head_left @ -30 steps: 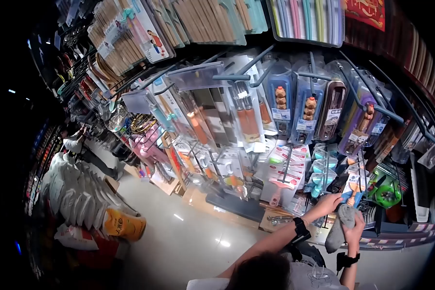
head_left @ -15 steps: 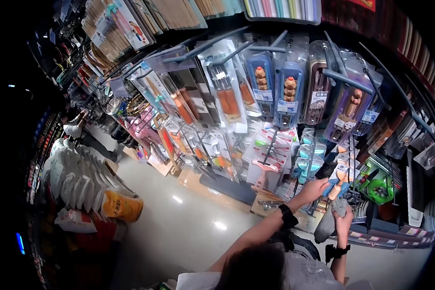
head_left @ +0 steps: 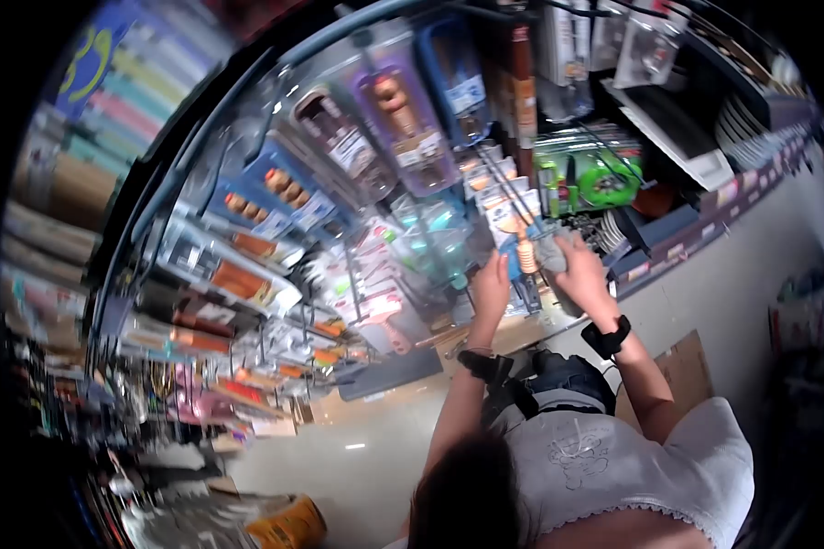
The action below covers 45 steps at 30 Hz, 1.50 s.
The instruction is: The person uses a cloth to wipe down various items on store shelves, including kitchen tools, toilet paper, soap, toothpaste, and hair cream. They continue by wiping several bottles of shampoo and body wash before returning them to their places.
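A packaged wooden honey dipper (head_left: 525,256) on a blue card hangs low on the rack, between my two hands. My left hand (head_left: 491,291) is at the pack's left side, its fingers closed against the edge; blur softens the exact grip. In my right hand (head_left: 584,273) is a grey cloth (head_left: 549,251), bunched under the fingers and close against the pack's right side. Part of the cloth hangs below that hand. Orange-and-white cards (head_left: 505,209) hang just above the dipper.
Purple utensil packs (head_left: 401,119) hang on hooks above left. A pink-handled tool (head_left: 394,331) hangs left of my hands. Green packaged goods (head_left: 609,183) and stacked plates (head_left: 740,126) line the shelf at right. Cardboard (head_left: 668,375) lies on the floor; a yellow bag (head_left: 288,523) sits lower left.
The view has swung right, so the rack appears further left and tilted. Both hands remain beside the honey dipper pack, and the grey cloth is still in my right hand.
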{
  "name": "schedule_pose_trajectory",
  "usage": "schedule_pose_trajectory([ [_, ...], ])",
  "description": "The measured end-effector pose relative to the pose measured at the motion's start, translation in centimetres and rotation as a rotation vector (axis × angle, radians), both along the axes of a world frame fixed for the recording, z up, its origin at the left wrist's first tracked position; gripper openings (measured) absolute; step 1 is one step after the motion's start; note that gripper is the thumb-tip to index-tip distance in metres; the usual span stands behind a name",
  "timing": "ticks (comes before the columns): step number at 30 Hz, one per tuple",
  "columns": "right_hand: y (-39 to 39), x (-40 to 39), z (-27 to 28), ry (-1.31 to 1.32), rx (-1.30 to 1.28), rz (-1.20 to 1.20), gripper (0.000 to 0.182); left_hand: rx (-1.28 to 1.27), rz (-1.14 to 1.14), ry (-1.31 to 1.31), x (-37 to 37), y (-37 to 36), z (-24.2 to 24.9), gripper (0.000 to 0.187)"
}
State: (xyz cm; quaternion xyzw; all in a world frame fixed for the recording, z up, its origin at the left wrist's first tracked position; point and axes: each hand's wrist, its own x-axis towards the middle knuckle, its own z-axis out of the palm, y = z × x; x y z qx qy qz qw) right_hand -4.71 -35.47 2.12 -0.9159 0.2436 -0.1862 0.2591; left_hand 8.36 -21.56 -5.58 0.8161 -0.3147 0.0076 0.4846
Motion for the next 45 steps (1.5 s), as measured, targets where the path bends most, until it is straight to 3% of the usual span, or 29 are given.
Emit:
schedule_pose_trajectory([
  [5,2.7,-5.2,-5.3,0.121,0.147,-0.030,0.048,0.061,-0.135,0.081,0.8,0.8,0.6,0.026],
  [8,4.3,-8.4,-4.2,0.111,0.165,-0.095,0.049,0.012,-0.084,0.036,0.3,0.3,-0.6,0.029],
  [11,4.2,-11.5,-2.2,0.079,0.191,-0.272,0.050,0.162,0.005,0.016,0.3,1.0,-0.9,0.028],
  [12,4.1,-12.5,-0.9,0.019,0.205,-0.346,0.051,-0.106,-0.063,0.157,-0.7,1.1,0.5,0.032],
  [16,3.2,-17.0,1.6,-0.329,0.191,-0.516,0.050,-0.241,-0.042,0.290,-4.3,3.0,-0.8,0.046],
  [17,2.7,-17.8,1.8,-0.441,0.159,-0.547,0.049,-0.098,-0.053,0.096,-5.9,3.5,-0.1,0.049],
  [18,2.5,-18.4,2.8,-0.456,0.185,-0.664,0.046,-0.091,-0.185,0.090,-6.0,4.0,-2.8,0.051],
  [19,1.7,-18.7,2.8,-0.575,0.323,-0.701,0.045,0.136,-0.263,0.013,-8.0,4.4,0.0,0.054],
  [20,1.1,-19.0,2.5,-0.691,0.466,-0.730,0.045,0.322,-0.372,0.053,-8.6,5.5,-2.8,0.057],
  [21,0.5,-19.6,2.0,-0.805,0.611,-0.752,0.044,0.422,-0.480,0.162,-10.0,4.6,-1.3,0.059],
  [22,-0.2,-19.6,1.5,-0.830,0.598,-0.796,0.044,0.529,-0.584,0.273,-11.8,3.9,0.6,0.062],
  [23,-0.7,-20.0,1.4,-0.733,0.620,-0.826,0.045,0.466,-0.669,0.379,-13.0,3.1,0.6,0.067],
  [25,-2.1,-20.3,-1.7,-0.543,0.377,-0.729,0.051,0.307,-0.730,0.458,-15.5,0.8,-2.0,0.073],
  [26,-2.8,-20.7,-1.8,-0.505,0.289,-0.575,0.057,0.284,-0.749,0.473,-17.0,-1.2,-0.9,0.079],
  [29,-4.2,-24.1,0.4,-0.390,0.284,-0.329,0.052,0.224,-0.976,0.521,-20.7,-7.4,0.4,0.083],
  [30,-5.1,-25.7,1.4,-0.371,0.302,-0.268,0.053,0.283,-1.109,0.392,-20.9,-9.7,-0.6,0.079],
  [31,-6.1,-27.2,2.1,-0.355,0.320,-0.209,0.053,0.213,-1.125,0.425,-23.3,-11.5,1.5,0.069],
  [33,-8.5,-31.2,2.7,-0.399,0.335,-0.288,0.053,0.172,-1.174,0.380,-26.3,-15.2,1.8,0.066],
  [34,-9.7,-33.3,2.4,-0.469,0.321,-0.332,0.053,0.251,-1.194,0.429,-27.5,-16.9,0.5,0.067],
  [35,-10.8,-34.9,2.2,-0.538,0.301,-0.378,0.054,0.363,-1.290,0.306,-28.2,-18.9,-0.4,0.065],
  [37,-12.6,-37.8,2.6,-0.661,0.329,-0.668,0.053,0.326,-1.275,0.266,-31.4,-22.0,-1.0,0.054],
  [39,-13.8,-41.1,3.1,-0.753,0.348,-0.953,0.052,0.500,-1.419,0.070,-33.5,-25.2,0.3,0.049],
  [41,-15.3,-43.9,2.4,-1.010,0.475,-1.075,0.046,0.375,-1.383,0.429,-35.4,-27.8,-1.0,0.048],
  [43,-16.9,-46.9,1.5,-1.270,0.594,-1.184,0.044,0.340,-1.300,0.422,-38.0,-30.6,2.4,0.042],
  [44,-17.8,-48.4,0.6,-1.354,0.584,-1.179,0.044,0.349,-1.266,0.529,-38.1,-32.5,0.4,0.037],
  [45,-18.4,-49.5,0.6,-1.259,0.518,-1.240,0.046,0.364,-1.280,0.528,-38.2,-34.3,-1.2,0.034],
])
